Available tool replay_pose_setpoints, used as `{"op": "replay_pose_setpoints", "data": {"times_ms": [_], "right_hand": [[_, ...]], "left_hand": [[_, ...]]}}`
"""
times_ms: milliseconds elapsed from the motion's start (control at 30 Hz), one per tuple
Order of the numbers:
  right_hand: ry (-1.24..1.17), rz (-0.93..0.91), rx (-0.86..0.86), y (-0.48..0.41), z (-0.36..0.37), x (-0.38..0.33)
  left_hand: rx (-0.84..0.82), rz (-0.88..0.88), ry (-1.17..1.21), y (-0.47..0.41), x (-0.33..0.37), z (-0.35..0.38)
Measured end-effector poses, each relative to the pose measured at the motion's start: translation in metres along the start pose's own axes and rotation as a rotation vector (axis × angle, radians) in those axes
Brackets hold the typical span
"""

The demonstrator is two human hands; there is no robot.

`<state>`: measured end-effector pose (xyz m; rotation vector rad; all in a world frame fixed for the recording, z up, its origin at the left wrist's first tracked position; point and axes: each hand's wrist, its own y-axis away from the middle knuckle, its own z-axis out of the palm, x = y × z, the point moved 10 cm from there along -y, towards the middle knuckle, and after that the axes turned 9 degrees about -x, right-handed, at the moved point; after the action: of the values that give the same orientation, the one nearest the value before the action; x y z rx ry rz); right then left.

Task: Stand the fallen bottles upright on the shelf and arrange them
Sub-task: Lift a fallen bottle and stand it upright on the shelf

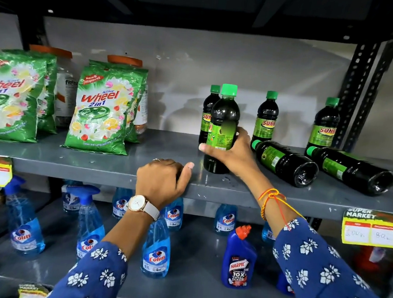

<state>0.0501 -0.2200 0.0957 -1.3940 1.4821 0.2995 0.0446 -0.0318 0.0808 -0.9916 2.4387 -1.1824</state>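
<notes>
1. Grey metal shelf point(95, 162) in a shop, with a pale wall behind it and dark perforated uprights point(357, 91) at the right; yellow price tags point(371, 229) hang from its front edge.
2. Right hand point(231, 151) is clamped around the middle of a dark green-capped bottle point(223, 118); thumb on the label's left side, fingers wrapped round the right; the bottle stands upright with its base on the shelf near the front edge.
3. Left hand point(162, 181) grips the shelf's front lip, fingers curled over the top, thumb stretched along the edge; it holds no bottle; a white-faced watch point(137, 203) sits on that wrist.
4. Just behind the held bottle, one upright bottle point(209, 110) is partly hidden by it; two more upright bottles stand farther right, one in the middle point(267, 116) and one by the upright point(325, 123).
5. Two fallen bottles lie on their sides right of the hand, caps pointing back-left, bases toward the front: the nearer point(284, 161) just beside the right wrist, the other point(351, 170) at the far right.
6. Green detergent bags point(104, 108) stand at the shelf's left; blue spray bottles point(157, 251) fill the shelf below.
</notes>
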Motion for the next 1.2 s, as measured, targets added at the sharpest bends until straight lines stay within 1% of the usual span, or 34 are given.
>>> {"op": "replay_pose_setpoints", "data": {"times_ms": [67, 133, 200, 300, 367, 433, 500, 533, 600, 700, 800, 900, 1033, 1200], "right_hand": [[0.03, 0.006, 0.044, 0.003, -0.001, 0.005], [0.04, 0.015, 0.032, 0.001, -0.001, 0.008], [-0.007, 0.055, -0.02, -0.002, 0.0, 0.012], [-0.201, 0.108, -0.142, -0.004, 0.006, 0.019], [-0.232, 0.115, -0.187, -0.002, 0.01, 0.021], [-0.181, 0.083, -0.157, 0.0, 0.008, 0.019], [-0.205, 0.084, -0.097, 0.003, 0.003, 0.022], [-0.246, 0.095, -0.094, 0.003, 0.003, 0.024], [-0.3, 0.101, -0.146, 0.003, 0.007, 0.024], [-0.28, 0.074, -0.193, 0.003, 0.01, 0.02], [-0.256, 0.042, -0.176, 0.005, 0.009, 0.016], [-0.212, 0.053, -0.145, 0.006, 0.007, 0.017], [-0.163, 0.057, -0.138, 0.01, 0.005, 0.015], [-0.139, 0.039, -0.16, 0.024, 0.005, 0.005]], "left_hand": [[0.002, -0.001, -0.003, 0.0, -0.001, 0.0], [0.01, -0.004, -0.003, 0.0, 0.0, 0.0], [0.013, -0.004, -0.003, 0.0, 0.0, -0.001], [0.01, -0.011, -0.008, 0.0, -0.001, 0.0], [0.011, -0.017, -0.016, 0.0, -0.001, 0.0], [0.018, -0.022, -0.019, 0.0, -0.001, -0.001], [0.021, -0.024, -0.019, 0.0, -0.001, -0.001], [0.021, -0.024, -0.017, 0.0, -0.001, 0.0], [0.02, -0.03, -0.014, 0.001, -0.002, 0.0], [0.017, -0.038, -0.019, 0.0, -0.002, 0.0], [0.017, -0.034, -0.025, 0.0, -0.002, 0.0], [0.017, -0.032, -0.03, 0.0, -0.002, 0.0], [0.01, -0.035, -0.033, 0.0, -0.002, 0.001], [0.044, -0.046, -0.028, 0.001, -0.002, -0.003]]}}
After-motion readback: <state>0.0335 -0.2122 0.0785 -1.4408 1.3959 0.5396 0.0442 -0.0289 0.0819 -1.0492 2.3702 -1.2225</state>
